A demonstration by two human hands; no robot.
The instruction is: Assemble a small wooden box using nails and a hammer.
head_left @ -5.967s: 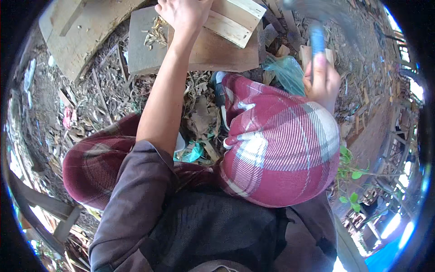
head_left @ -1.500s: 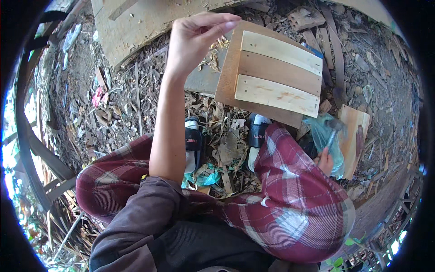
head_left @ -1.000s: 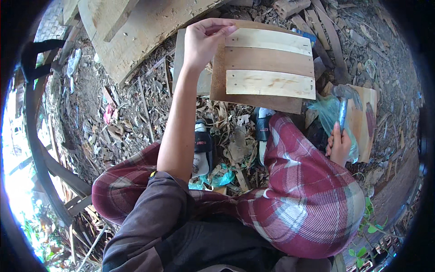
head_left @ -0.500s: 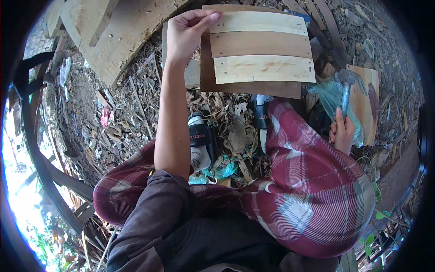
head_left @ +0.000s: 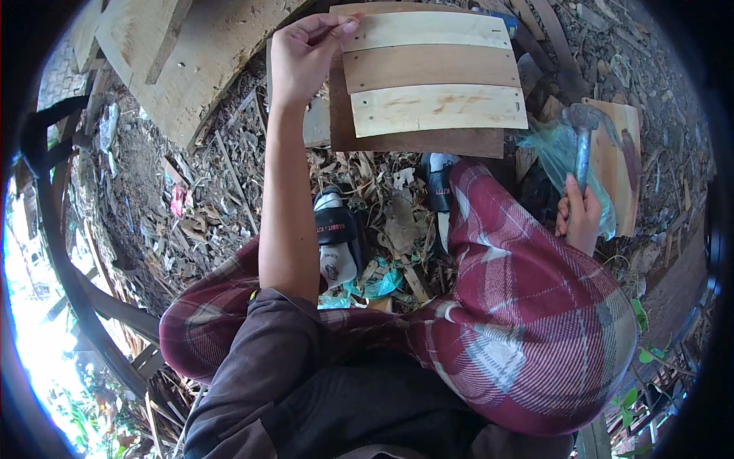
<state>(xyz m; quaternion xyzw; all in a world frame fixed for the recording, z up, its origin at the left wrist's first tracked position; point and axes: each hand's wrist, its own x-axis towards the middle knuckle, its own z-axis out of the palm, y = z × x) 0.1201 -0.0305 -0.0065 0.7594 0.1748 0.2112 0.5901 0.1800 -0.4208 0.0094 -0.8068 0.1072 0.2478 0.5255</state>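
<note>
A panel of three pale wooden slats [head_left: 432, 65], with small nail heads near its side edges, lies over a darker brown board [head_left: 417, 143]. My left hand [head_left: 304, 57] is at the panel's upper left corner, thumb and finger pinched together there. Whatever may be between those fingertips is too small to make out. Over on the right, my right hand [head_left: 579, 216] grips a claw hammer [head_left: 582, 153] by its grey handle, head up. The hammer is held apart from the panel, in front of a greenish plastic bag [head_left: 556, 161].
Large plywood sheets [head_left: 206, 65] lean at the upper left. A light wooden board [head_left: 628, 183] lies behind the hammer. My sandalled feet [head_left: 336, 233] rest on ground littered with leaves and wood scraps. Dark curved bars [head_left: 55, 199] stand at the far left.
The whole view has shifted slightly, so the panel and my hands sit a little further left or higher. My left hand keeps its pinch and my right hand still holds the hammer.
</note>
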